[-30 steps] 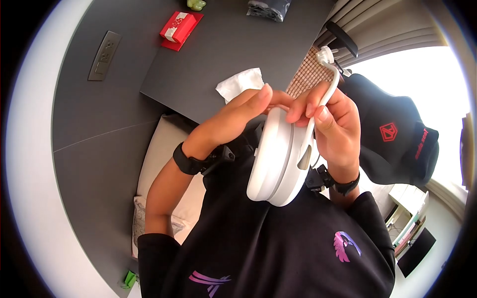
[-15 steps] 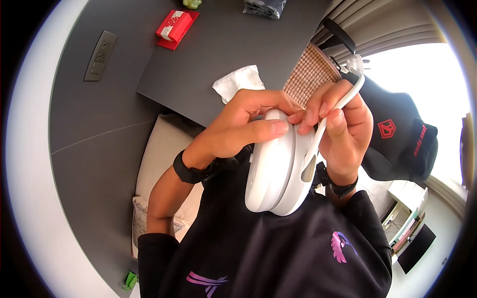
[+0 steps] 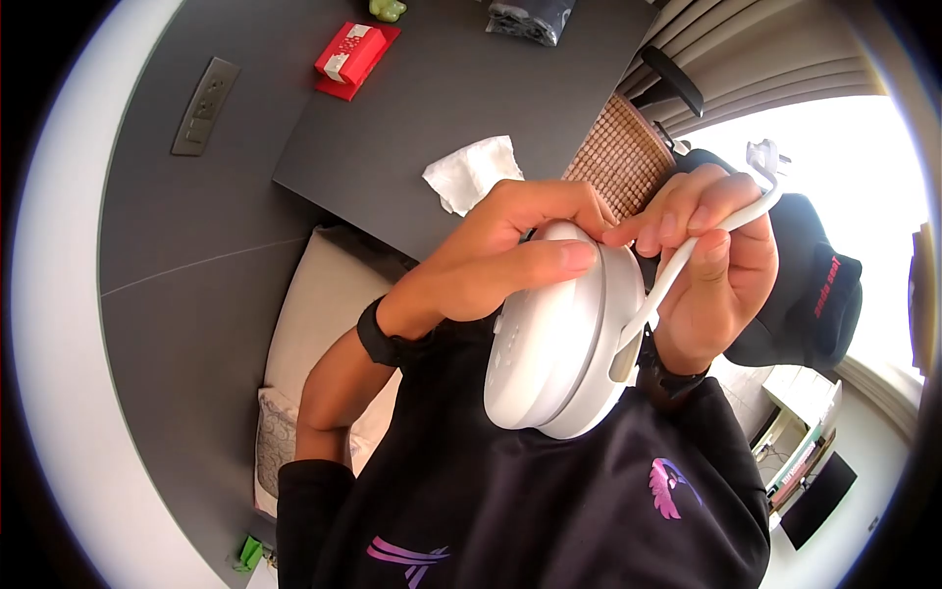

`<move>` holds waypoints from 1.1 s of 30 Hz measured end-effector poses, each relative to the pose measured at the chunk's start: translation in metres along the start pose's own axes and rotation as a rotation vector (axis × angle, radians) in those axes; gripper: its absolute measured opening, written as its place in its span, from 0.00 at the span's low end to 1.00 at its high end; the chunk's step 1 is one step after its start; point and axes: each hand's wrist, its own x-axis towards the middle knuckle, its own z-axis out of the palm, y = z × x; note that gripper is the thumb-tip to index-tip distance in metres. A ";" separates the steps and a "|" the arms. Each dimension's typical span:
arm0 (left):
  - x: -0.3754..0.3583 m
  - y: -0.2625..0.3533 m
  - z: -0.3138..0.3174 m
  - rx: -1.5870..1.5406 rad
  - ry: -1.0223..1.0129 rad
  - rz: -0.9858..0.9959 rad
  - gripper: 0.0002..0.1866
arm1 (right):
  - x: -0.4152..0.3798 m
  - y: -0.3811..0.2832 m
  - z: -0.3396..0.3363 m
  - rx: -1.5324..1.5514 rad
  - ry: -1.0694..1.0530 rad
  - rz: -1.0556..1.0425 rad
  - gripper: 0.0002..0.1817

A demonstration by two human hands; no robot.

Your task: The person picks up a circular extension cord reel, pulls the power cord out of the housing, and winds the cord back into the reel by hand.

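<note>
Round white device held on edge, white cable trailing from it

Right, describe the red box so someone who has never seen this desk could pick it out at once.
Start at the dark grey desk that fills the top of the view, and go to its upper left corner. There, left of the crumpled white tissue and just below a small green object, lies the red box. It is the only red thing on the desk, with a white band across its top.

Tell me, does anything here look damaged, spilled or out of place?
Nothing looks damaged or spilled. The left hand grips the white round device, the right hand holds its white cable. Only a crumpled tissue lies loose on the desk.
</note>
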 end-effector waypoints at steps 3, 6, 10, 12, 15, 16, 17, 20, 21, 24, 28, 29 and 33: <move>0.002 -0.004 0.001 -0.004 -0.001 0.042 0.26 | 0.002 -0.001 -0.002 -0.002 -0.006 -0.043 0.10; 0.005 -0.006 -0.001 -0.020 -0.012 0.103 0.18 | 0.003 -0.006 -0.004 0.020 0.018 -0.040 0.10; 0.005 -0.008 -0.005 -0.071 -0.026 0.088 0.20 | 0.004 0.001 -0.006 0.083 0.029 0.043 0.09; 0.002 -0.013 -0.009 -0.075 -0.028 0.070 0.24 | 0.001 -0.003 -0.015 0.020 -0.008 0.272 0.12; -0.002 -0.023 -0.014 -0.034 -0.015 0.017 0.31 | 0.004 -0.024 -0.032 -0.549 -0.156 0.587 0.14; -0.003 -0.028 -0.015 -0.021 -0.009 0.003 0.31 | 0.007 -0.030 -0.035 -0.706 -0.197 0.589 0.11; -0.004 -0.031 -0.016 -0.011 -0.004 -0.013 0.31 | 0.007 -0.037 -0.035 -0.785 -0.171 0.407 0.10; -0.002 -0.039 -0.012 -0.088 0.014 -0.036 0.20 | 0.022 -0.044 -0.035 -0.885 -0.467 -0.107 0.18; 0.000 -0.044 -0.012 -0.102 0.009 -0.042 0.22 | 0.025 -0.039 -0.031 -0.832 -0.601 -0.152 0.20; 0.003 -0.050 -0.013 -0.175 -0.027 -0.115 0.24 | 0.030 -0.021 -0.037 -0.753 -0.865 -0.164 0.24; 0.002 -0.055 -0.006 -0.345 0.030 -0.259 0.33 | 0.031 -0.008 -0.035 -0.709 -0.898 -0.063 0.20; 0.001 -0.056 -0.009 -0.381 -0.004 -0.284 0.36 | 0.029 -0.002 -0.034 -0.702 -0.898 -0.062 0.18; -0.008 -0.053 -0.013 -0.503 -0.044 -0.322 0.44 | 0.037 -0.002 -0.026 -0.730 -0.909 -0.147 0.14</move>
